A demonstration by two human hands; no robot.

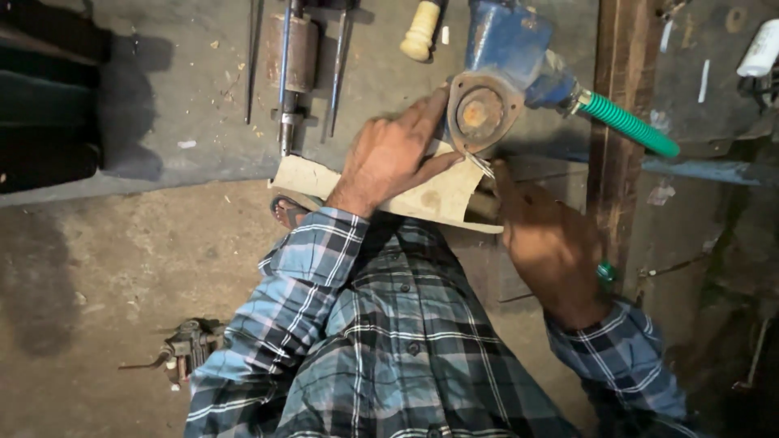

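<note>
My left hand (pixel 393 154) lies flat on a tan sheet of cardboard (pixel 434 197) and presses a rusty triangular metal flange (pixel 480 112) down on it. The flange belongs to a blue pump body (pixel 507 36). My right hand (pixel 552 243) is closed around a thin metal tool (pixel 483 165), its tip touching the cardboard at the flange's lower edge. The tool's handle is hidden in my fist. Both arms wear blue plaid sleeves.
A green ribbed hose (pixel 629 124) leaves the pump to the right. A dark wooden beam (pixel 621 122) runs upright beside it. A rusty cylinder with rods (pixel 292 57) and a cream handle (pixel 422 31) lie further back. A small metal part (pixel 188 345) sits on the floor at left.
</note>
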